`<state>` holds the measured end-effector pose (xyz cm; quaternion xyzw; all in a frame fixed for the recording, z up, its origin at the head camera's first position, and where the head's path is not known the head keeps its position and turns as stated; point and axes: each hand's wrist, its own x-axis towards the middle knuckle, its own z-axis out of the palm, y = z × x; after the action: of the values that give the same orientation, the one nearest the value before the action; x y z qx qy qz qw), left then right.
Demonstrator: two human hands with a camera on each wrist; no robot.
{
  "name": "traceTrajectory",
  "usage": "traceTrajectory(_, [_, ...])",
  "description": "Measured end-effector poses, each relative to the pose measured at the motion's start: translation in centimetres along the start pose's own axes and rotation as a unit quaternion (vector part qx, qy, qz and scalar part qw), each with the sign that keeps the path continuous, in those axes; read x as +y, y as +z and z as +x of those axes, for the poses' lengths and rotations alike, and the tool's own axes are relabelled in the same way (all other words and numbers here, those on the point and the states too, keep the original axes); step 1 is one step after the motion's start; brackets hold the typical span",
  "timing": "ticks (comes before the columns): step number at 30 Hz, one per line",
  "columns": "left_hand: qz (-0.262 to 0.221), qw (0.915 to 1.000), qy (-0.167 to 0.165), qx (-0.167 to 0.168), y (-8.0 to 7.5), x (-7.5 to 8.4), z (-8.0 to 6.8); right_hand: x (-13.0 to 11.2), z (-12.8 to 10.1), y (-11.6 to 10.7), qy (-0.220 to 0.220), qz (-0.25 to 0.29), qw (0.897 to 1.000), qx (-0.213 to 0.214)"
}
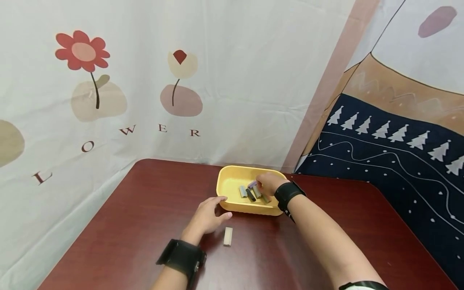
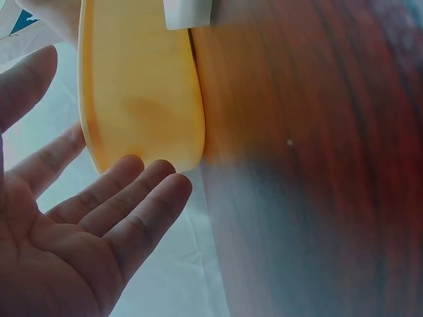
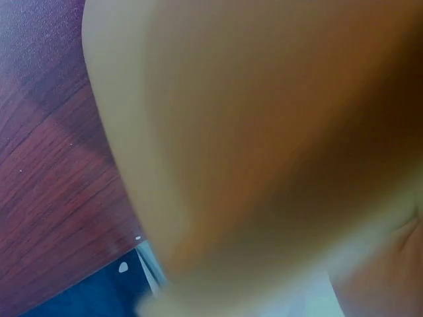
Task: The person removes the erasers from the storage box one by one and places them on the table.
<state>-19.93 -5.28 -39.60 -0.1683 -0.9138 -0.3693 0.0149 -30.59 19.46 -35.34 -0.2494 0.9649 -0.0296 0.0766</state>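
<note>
Yellow plastic tray [image 1: 229, 183] sits near the far edge of the dark red wooden bench [image 1: 127, 225], roughly midway along it. Inside the tray: a small heap of short blocks [image 1: 250, 192], grey, dark and one lilac, lying loose against each other. Right hand [image 1: 267, 183] reaches over the tray's right end, fingers curled down onto the lilac block [image 1: 252, 184] at the top of the heap; appears to pinch it, though the grip itself is partly hidden by the knuckles. Left hand [image 1: 207, 217] rests on the bench just in front of the tray's near-left corner, fingers straight and relaxed, holding nothing; fingertips touch or nearly touch the tray wall, and the left wrist view shows the open palm close against the yellow side. One pale beige block [image 1: 228, 236] lies alone on the bench, just right of the left hand. Black bands on both wrists. Right wrist view is blurred, mostly the tray's yellow wall.
</note>
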Motion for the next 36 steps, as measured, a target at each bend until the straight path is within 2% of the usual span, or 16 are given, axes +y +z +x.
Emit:
traceTrajectory(5, [0.001, 1.0000, -0.006, -0.001, 0.0, 0.2, 0.0, 0.1, 0.1, 0.7, 0.015, 0.000, 1.000, 0.016])
traceTrajectory(10, [0.006, 1.0000, 0.000, -0.001, 0.0, 0.2, 0.0, 0.0, 0.1, 0.6, 0.038, 0.023, 0.999, -0.014])
traceTrajectory(23, [-0.004, 1.0000, -0.006, 0.001, -0.2, 0.3, -0.3, 0.6, 0.0, 0.4, 0.019, 0.045, 0.999, -0.017])
traceTrajectory(31, [-0.003, 1.0000, -0.007, 0.002, -0.2, 0.4, -0.1, 0.3, -0.9, -0.6, 0.005, 0.031, 0.999, 0.020])
traceTrajectory(36, [0.001, 1.0000, -0.005, -0.001, -0.1, 0.4, -0.1, 0.2, -2.3, -1.0, -0.007, 0.043, 0.998, 0.048])
